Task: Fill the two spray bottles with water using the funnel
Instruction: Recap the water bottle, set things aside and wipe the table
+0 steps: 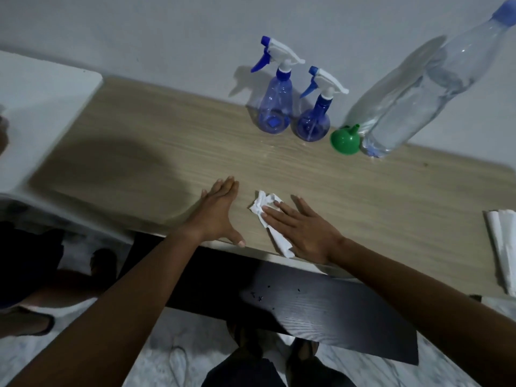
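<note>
Two blue spray bottles with white and blue trigger heads stand side by side at the back of the wooden table (391, 208), the left spray bottle (275, 107) taller than the right spray bottle (314, 121). A green funnel (345, 140) lies mouth down just right of them. A large clear water bottle (418, 101) with a blue cap stands beside the funnel. My left hand (220, 210) lies flat and open near the table's front edge. My right hand (301, 227) rests flat, fingers spread, on a crumpled white tissue (265, 210).
A stack of white tissues (502, 247) lies at the table's right edge. A white surface (42, 113) adjoins the table on the left. A dark board (321, 311) sits below the front edge. Another person's legs (42, 275) are at the lower left.
</note>
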Motion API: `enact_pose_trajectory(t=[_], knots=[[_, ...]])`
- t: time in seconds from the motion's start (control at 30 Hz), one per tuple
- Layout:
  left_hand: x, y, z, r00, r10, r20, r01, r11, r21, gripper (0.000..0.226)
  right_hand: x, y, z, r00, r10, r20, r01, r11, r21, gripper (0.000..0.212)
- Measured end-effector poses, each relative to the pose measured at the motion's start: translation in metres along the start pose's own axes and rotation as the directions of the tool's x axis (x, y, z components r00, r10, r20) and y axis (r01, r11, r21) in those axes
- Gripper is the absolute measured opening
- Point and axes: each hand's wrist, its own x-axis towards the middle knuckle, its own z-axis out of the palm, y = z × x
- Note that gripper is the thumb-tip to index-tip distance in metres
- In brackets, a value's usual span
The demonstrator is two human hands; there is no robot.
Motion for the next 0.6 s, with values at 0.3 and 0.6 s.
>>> enact_pose_trajectory(t=[0.3, 0.6], knots=[[-0.016, -0.021, 0.007, 0.996, 0.043, -0.078, -0.039, 0.998, 0.056, 0.144, 0.047, -0.059, -0.010, 0.965, 0.249, -0.082, -0.237, 0.962, 0.133, 0.066], [-0.023, 0.005, 0.012, 0.995, 0.095, -0.020, -0.093, 0.992, 0.089, 0.135, -0.025, -0.035, 0.013, 0.966, 0.143, -0.216, -0.143, 0.990, 0.020, 0.057]])
